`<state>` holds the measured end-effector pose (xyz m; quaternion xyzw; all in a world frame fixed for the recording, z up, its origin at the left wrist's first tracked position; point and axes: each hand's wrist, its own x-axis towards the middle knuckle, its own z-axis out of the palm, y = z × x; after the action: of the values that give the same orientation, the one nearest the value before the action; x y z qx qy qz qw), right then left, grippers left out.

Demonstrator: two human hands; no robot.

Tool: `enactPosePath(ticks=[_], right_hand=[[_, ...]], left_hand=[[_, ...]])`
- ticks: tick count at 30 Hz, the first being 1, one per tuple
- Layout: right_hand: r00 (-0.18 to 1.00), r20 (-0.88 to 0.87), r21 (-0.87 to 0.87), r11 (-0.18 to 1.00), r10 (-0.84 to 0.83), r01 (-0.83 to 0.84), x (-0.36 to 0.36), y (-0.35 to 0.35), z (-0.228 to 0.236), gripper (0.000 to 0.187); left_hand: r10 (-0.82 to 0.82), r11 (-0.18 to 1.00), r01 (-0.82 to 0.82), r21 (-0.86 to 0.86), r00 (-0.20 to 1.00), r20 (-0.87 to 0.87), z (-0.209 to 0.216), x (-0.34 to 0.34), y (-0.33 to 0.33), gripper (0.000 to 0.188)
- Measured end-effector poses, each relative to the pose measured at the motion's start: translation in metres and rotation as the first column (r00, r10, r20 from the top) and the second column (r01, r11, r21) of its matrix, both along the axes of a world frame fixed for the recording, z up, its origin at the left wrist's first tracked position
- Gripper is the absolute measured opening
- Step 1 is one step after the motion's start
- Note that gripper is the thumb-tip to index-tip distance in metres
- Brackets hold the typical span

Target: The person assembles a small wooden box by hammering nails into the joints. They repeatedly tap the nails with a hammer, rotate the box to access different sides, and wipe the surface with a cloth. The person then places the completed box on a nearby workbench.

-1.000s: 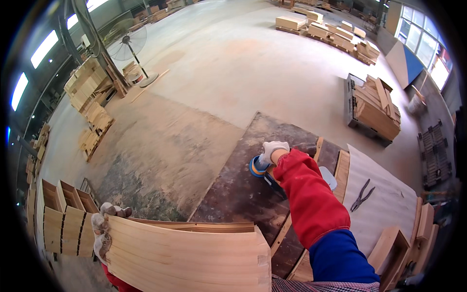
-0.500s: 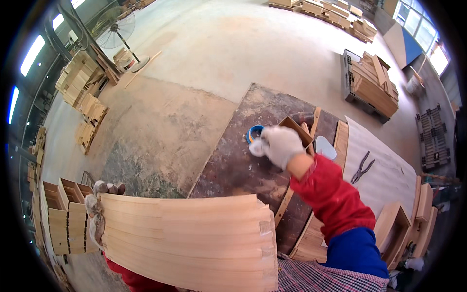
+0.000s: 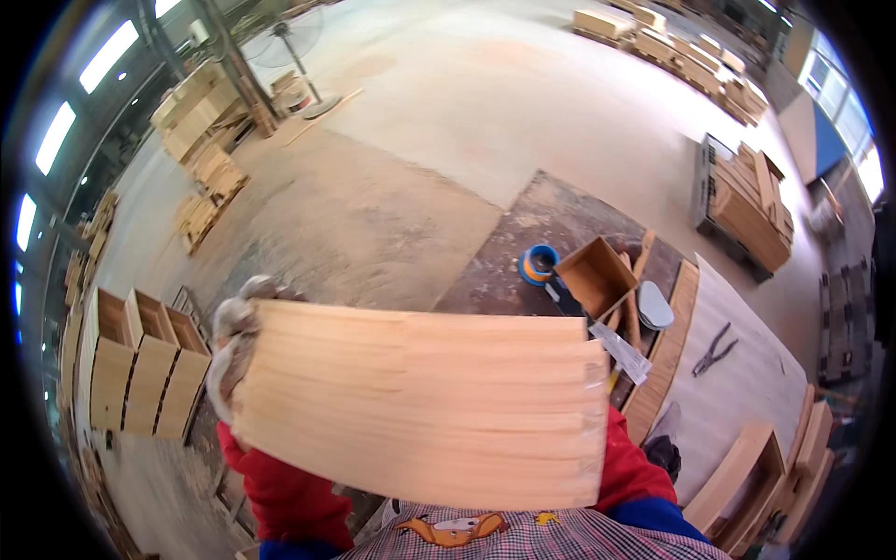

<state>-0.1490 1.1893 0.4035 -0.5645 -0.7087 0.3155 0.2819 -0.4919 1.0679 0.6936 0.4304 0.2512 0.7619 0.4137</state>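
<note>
A pale wooden panel [image 3: 420,401] is held up in front of me, its surface marked by long strips and its right end stepped, with shiny patches like clear tape. My left hand [image 3: 238,336], in a soiled white glove, is closed round the panel's left edge. My right hand is hidden behind the panel; only its red sleeve [image 3: 635,467] shows beside the right end. Beyond the panel on the dark worktable [image 3: 495,257] are a blue-rimmed tape roll [image 3: 539,265] and an open brown box [image 3: 595,275].
Pliers [image 3: 715,351] lie on a white sheet [image 3: 756,373] at the right, near a grey-white oval object [image 3: 655,306]. Wooden frames [image 3: 742,481] stand at the lower right, drawer-like boxes [image 3: 140,373] at the left. A fan [image 3: 299,56] and wood stacks [image 3: 747,205] stand farther off.
My right hand has left the spot by the tape roll and drawn back behind the panel. The panel has risen and shifted right in view, with my left hand still on it.
</note>
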Motion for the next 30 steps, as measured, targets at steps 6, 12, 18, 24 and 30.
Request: enactPosePath(ticks=[6, 12, 18, 24, 30], right_hand=[[1.0, -0.007, -0.192, 0.981, -0.016, 0.014, 0.029, -0.015, -0.012, 0.035], [0.881, -0.39, -0.233, 0.954, -0.267, 0.186, 0.077, -0.023, 0.135, 0.039], [0.798, -0.568, 0.322, 0.84, -0.198, 0.438, 0.041, -0.116, 0.327, 0.037], [0.899, -0.435, 0.332, 0.938, 0.055, 0.103, -0.038, -0.169, 0.376, 0.058], [0.913, -0.407, 0.108, 0.994, 0.021, 0.025, -0.093, -0.172, 0.397, 0.054]], left_hand=[[0.051, 0.998, -0.055, -0.03, 0.99, -0.135, -0.004, -0.014, -0.006, 0.039], [-0.015, 0.999, 0.024, 0.023, 0.945, -0.327, -0.01, -0.035, -0.001, 0.041], [0.032, 0.973, 0.067, 0.222, 0.909, -0.416, -0.019, -0.041, 0.014, 0.041], [-0.065, 0.971, 0.138, 0.197, 0.938, -0.341, -0.026, -0.04, 0.019, 0.041], [0.111, 0.976, -0.005, 0.219, 0.874, -0.473, -0.013, -0.048, 0.01, 0.047]])
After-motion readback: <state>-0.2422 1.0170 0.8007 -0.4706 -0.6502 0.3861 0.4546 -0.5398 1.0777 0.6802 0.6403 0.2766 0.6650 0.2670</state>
